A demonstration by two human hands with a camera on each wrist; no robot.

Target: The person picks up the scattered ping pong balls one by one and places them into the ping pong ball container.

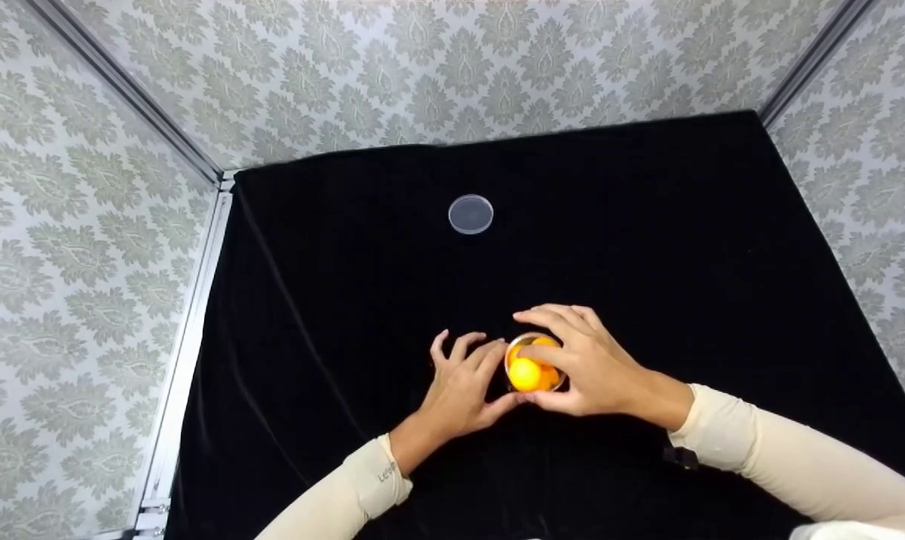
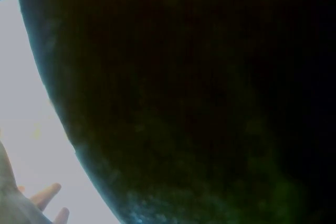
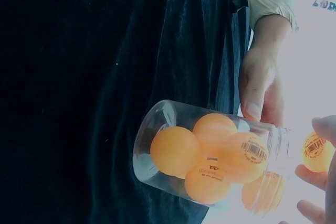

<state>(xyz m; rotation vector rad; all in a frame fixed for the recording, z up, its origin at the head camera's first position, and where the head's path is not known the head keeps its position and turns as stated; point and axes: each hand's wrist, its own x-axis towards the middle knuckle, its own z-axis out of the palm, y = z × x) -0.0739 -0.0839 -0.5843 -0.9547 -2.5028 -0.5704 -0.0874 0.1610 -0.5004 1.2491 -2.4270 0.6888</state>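
A clear plastic jar (image 3: pixel 173 108) stands on the black cloth with several orange ping-pong balls (image 3: pixel 176 150) inside, some bearing printed marks. My left hand (image 1: pixel 460 386) holds the jar from the left, thumb and forefinger at its side near the mouth; the right wrist view shows this left hand (image 3: pixel 260 85) against the jar wall. Over the mouth, my right hand (image 1: pixel 591 367) pinches one more orange ping-pong ball (image 3: pixel 316 153) between its thumb and a finger. The left wrist view catches mostly dark cloth and a few fingers (image 2: pixel 46 196).
A clear round lid (image 1: pixel 470 214) lies farther back on the black cloth (image 1: pixel 347 247). Patterned wall panels (image 1: pixel 437 67) enclose the back and sides, with a metal frame rail (image 1: pixel 190 345) along the left edge.
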